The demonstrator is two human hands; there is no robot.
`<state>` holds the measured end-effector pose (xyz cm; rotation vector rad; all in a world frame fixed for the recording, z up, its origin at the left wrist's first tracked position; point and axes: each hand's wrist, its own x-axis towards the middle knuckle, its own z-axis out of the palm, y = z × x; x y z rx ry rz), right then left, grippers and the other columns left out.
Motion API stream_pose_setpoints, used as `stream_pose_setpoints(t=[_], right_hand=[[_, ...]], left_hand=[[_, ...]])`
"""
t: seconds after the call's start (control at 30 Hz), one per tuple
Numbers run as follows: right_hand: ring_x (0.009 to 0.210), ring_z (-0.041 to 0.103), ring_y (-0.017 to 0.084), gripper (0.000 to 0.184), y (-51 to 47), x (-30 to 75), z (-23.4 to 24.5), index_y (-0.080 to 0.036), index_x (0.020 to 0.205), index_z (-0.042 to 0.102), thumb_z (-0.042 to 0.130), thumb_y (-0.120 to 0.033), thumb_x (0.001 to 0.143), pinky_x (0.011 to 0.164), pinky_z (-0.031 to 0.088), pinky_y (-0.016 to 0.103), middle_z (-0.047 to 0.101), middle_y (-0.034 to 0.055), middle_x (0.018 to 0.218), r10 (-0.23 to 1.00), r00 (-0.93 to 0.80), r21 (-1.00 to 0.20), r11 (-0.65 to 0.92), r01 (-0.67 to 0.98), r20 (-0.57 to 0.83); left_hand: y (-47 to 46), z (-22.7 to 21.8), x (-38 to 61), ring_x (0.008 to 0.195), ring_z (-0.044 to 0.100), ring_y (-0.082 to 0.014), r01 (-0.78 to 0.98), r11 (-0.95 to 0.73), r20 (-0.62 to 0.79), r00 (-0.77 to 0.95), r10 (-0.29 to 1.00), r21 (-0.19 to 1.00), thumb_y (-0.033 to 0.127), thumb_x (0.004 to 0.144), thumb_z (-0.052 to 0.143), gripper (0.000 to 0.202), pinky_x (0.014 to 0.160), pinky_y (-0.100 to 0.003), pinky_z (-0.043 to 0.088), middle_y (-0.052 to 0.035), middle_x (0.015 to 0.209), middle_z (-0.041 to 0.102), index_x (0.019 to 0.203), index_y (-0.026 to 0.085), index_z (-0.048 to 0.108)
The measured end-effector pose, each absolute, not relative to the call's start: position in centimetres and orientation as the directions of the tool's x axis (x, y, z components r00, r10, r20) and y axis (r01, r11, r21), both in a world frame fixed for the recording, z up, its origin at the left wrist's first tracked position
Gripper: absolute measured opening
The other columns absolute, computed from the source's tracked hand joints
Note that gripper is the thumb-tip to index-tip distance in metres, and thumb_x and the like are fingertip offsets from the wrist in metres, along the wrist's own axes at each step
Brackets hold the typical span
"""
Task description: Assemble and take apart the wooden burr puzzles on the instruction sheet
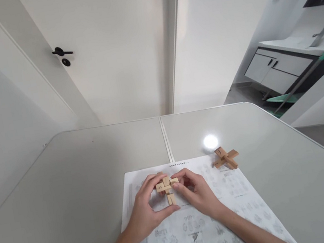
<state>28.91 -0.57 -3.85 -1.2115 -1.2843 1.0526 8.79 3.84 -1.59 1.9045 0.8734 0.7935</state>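
Observation:
Between my two hands is a light wooden interlocking puzzle (167,186) made of crossed notched bars, with dark marks on some faces. My left hand (147,204) curves round its left side, fingers at the top and back and the thumb by the lower bar. At the right end, my right hand (196,190) pinches a bar between thumb and fingers; its curled fingertips are partly hidden. Under both hands lies a large printed sheet (196,232) with rows of small puzzle drawings.
A darker wooden cross-shaped puzzle (225,158) stands at the sheet's upper right edge. The grey table (54,206) has a seam down its middle and a rounded far edge. Beyond it are a white door (107,56) and, at right, a washbasin cabinet (277,67).

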Motion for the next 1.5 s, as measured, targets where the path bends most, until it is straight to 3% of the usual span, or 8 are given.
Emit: stream_pose_setpoints(t=[0.17,0.4,0.53,0.73,0.9,1.03,1.3,1.5], right_hand=[[0.064,0.047,0.015,0.032,-0.6,28.9,-3.9,-0.021,0.101,0.066,0.064,-0.053,0.098,0.059,0.039,0.028,0.053,-0.0031,0.070,0.994,0.047,-0.992,0.092,0.088,0.097],[0.064,0.048,0.015,0.033,-0.4,28.6,-4.4,-0.021,0.104,0.066,0.064,-0.054,0.098,0.060,0.041,0.029,0.054,-0.0025,0.071,0.997,0.045,-0.996,0.060,0.071,0.063],[0.067,0.054,0.015,0.035,-0.3,28.5,-4.3,-0.024,0.125,0.059,0.062,-0.050,0.101,0.060,0.045,0.029,0.064,0.0034,0.093,0.996,0.047,-0.995,0.073,0.072,0.077],[0.081,0.060,0.021,0.018,-0.4,28.8,-4.4,-0.026,0.118,0.062,0.062,-0.032,0.101,0.070,0.052,0.034,0.064,0.0076,0.103,0.973,-0.043,-0.898,0.227,0.377,0.227],[0.108,0.062,0.029,0.036,-0.5,28.5,-4.5,-0.028,0.131,0.061,0.069,-0.023,0.096,0.088,0.057,0.044,0.061,0.0121,0.120,0.924,-0.195,-0.768,0.381,0.515,0.328],[0.102,0.062,0.030,0.027,-0.6,28.2,-4.7,-0.027,0.125,0.064,0.068,-0.023,0.098,0.084,0.057,0.045,0.063,0.0113,0.112,0.922,-0.212,-0.721,0.386,0.576,0.324],[0.138,0.052,0.033,0.013,-0.4,28.8,-3.9,-0.027,0.109,0.063,0.068,-0.032,0.098,0.108,0.050,0.050,0.048,0.0133,0.152,0.965,0.042,-0.912,0.228,0.342,0.257],[0.106,0.067,0.024,0.023,-0.3,28.8,-3.3,-0.026,0.105,0.060,0.074,-0.041,0.094,0.094,0.055,0.040,0.062,0.0110,0.133,0.997,-0.008,-0.996,0.074,-0.046,0.074]], left_hand=[[4.1,-1.5,8.9,0.115,0.069,-0.0252,0.237,-0.322,0.154,0.533,0.832,0.917,0.040,0.102,0.059,0.035,0.096,-0.037,0.060,-0.0089,0.127,0.067,0.136,0.031,0.064],[4.6,-2.3,8.8,0.112,0.070,-0.0233,0.315,-0.311,0.129,0.485,0.865,0.897,0.041,0.101,0.063,0.030,0.094,-0.033,0.060,-0.0056,0.124,0.071,0.129,0.032,0.070],[5.0,-2.4,8.6,0.108,0.071,-0.0216,0.337,-0.267,0.113,0.415,0.903,0.903,0.043,0.101,0.061,0.029,0.092,-0.032,0.059,-0.0045,0.127,0.071,0.127,0.032,0.070],[6.0,-2.2,8.4,0.101,0.074,-0.0214,0.320,-0.147,0.055,0.280,0.959,0.936,0.046,0.100,0.059,0.034,0.088,-0.032,0.060,-0.0045,0.119,0.074,0.127,0.028,0.069],[6.0,-2.0,8.6,0.104,0.074,-0.0226,0.337,-0.154,0.061,0.271,0.961,0.929,0.047,0.101,0.058,0.033,0.094,-0.035,0.060,-0.0039,0.121,0.075,0.126,0.029,0.069],[5.9,-2.4,8.6,0.104,0.074,-0.0219,0.361,-0.171,0.078,0.259,0.963,0.917,0.047,0.101,0.058,0.032,0.094,-0.034,0.060,-0.0034,0.123,0.074,0.126,0.030,0.069],[5.8,-2.4,8.7,0.100,0.073,-0.0209,0.388,-0.200,0.093,0.278,0.956,0.900,0.048,0.102,0.058,0.033,0.089,-0.032,0.060,-0.0044,0.125,0.072,0.128,0.030,0.069],[5.7,-2.6,8.5,0.105,0.072,-0.0213,0.386,-0.184,0.068,0.295,0.953,0.904,0.047,0.103,0.056,0.033,0.092,-0.033,0.059,-0.0044,0.128,0.071,0.130,0.031,0.067]])
